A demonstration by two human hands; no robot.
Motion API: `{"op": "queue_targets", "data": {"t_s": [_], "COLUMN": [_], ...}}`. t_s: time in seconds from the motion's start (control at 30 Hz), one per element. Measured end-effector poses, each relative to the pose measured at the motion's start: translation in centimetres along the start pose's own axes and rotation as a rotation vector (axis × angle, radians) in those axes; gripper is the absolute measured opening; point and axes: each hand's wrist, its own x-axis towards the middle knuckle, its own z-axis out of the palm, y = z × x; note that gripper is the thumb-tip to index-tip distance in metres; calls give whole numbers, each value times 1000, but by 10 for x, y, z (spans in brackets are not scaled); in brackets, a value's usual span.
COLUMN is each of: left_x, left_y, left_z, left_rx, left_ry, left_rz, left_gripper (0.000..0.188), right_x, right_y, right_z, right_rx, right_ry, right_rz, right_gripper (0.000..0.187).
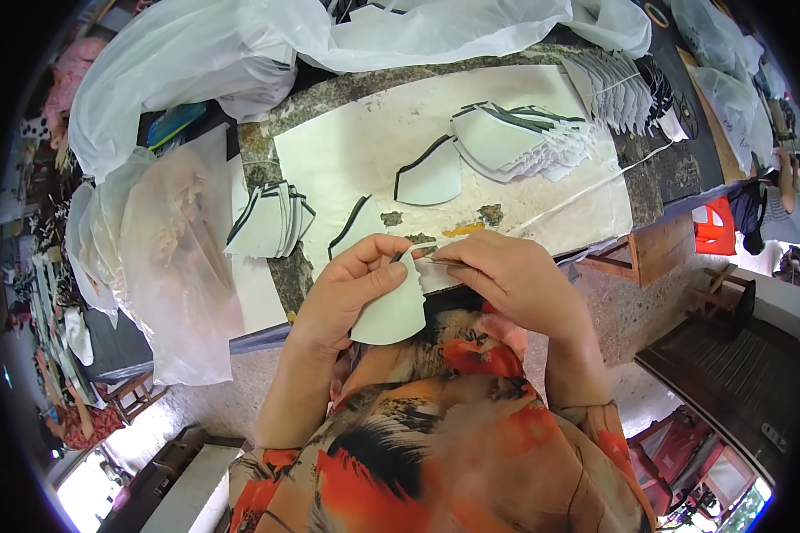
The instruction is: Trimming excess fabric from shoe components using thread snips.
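Over the near edge of the table, my left hand (pixel 357 286) pinches a white cut shoe-upper-like piece (pixel 389 311) between thumb and fingers, its rounded edge hanging down. A short dark edging strip shows at its top, by my fingertips. Close beside it, my right hand (pixel 507 274) is closed, fingertips pressed together around something slim whose kind is hidden. A narrow white strip end (pixel 425 245) pokes out between the two hands. Just beyond lie a loose white piece with a black edge (pixel 351 224) and another such piece (pixel 428 173).
A fanned pile of white pieces (pixel 516 142) lies at far right, a smaller stack (pixel 271 218) at left. Grey pieces tied in a bundle (pixel 609 89) sit at the far right corner. Plastic bags (pixel 182 249) cover the left side. A red stool (pixel 714 226) stands at right.
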Motion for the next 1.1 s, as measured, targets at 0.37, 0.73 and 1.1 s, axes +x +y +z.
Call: {"op": "queue_targets", "data": {"t_s": [0.37,0.73,1.1], "left_x": [2,3,4], "left_y": [-15,-15,-12], "left_z": [4,5,7], "left_rx": [3,50,327], "left_ry": [0,-2,57], "left_rz": [-1,41,129], "left_gripper": [24,23,21], "right_x": [13,14,15], "right_y": [2,6,14], "right_z": [7,19,8], "right_rx": [252,760,987], "right_ry": [-16,-89,-140], "right_rz": [5,245,330], "right_gripper": [20,48,41]}}
